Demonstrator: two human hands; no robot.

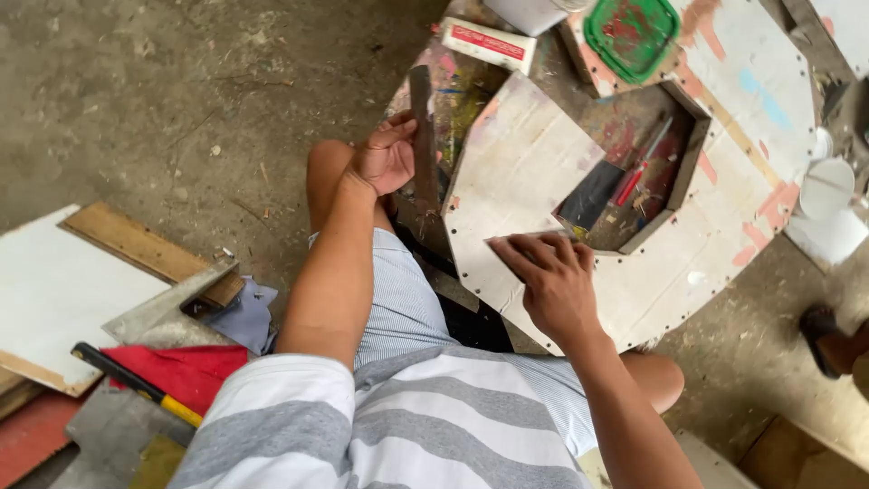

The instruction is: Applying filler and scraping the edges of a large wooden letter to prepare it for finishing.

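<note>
1. Left hand [387,158] was curled around a narrow dark strip [422,136], held upright at the left edge of the panel [516,172].
2. Right hand [552,276] lay flat, fingers together, pressing a small grey sheet [525,237] against the pale panel.
3. Just beyond the right hand, an opening in the panel showed a red tool [638,167].
4. Farther off: green lid [631,32], white-and-red box [489,43].
5. Well behind the left hand, on the floor: hammer [136,385], red cloth [186,371], boards [145,249].

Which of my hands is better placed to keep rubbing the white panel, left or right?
Probably the right hand: it already lies flat on the white panel, pressing a thin sheet against it. The left hand is off to the side, gripping the dark upright strip at the panel's edge.
</note>
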